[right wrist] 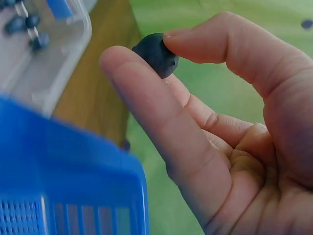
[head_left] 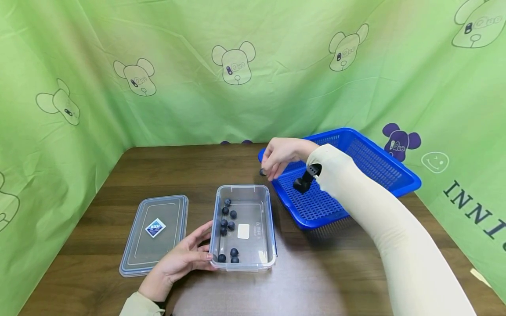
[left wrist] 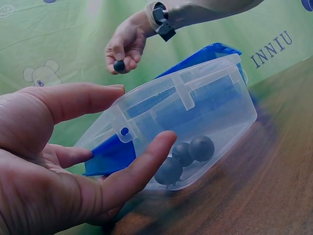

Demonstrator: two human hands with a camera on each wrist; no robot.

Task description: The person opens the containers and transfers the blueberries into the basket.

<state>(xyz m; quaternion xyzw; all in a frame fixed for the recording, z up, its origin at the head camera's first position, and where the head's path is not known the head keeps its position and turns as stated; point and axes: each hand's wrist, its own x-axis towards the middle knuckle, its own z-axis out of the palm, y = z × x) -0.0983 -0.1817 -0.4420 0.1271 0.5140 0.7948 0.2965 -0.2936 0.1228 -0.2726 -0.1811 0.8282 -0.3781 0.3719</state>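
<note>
In the head view my right hand [head_left: 278,158] is raised at the blue basket's left end. It pinches one dark blueberry [right wrist: 157,55] between thumb and forefinger, clear in the right wrist view. My left hand [head_left: 183,254] rests against the left side of a clear plastic container [head_left: 253,261], its fingers spread and touching the outer wall near the front corner. Several blueberries [head_left: 224,223] lie inside the container, mostly along its left side. Through its wall, a few berries [left wrist: 201,148] show in the left wrist view.
A blue perforated basket [head_left: 312,221] stands right of the container, partly hidden by my right forearm. Left of the container a clear lid [head_left: 166,210] with a blue diamond label lies flat on the wooden table [head_left: 189,166]. A green printed curtain [head_left: 178,114] encloses the table.
</note>
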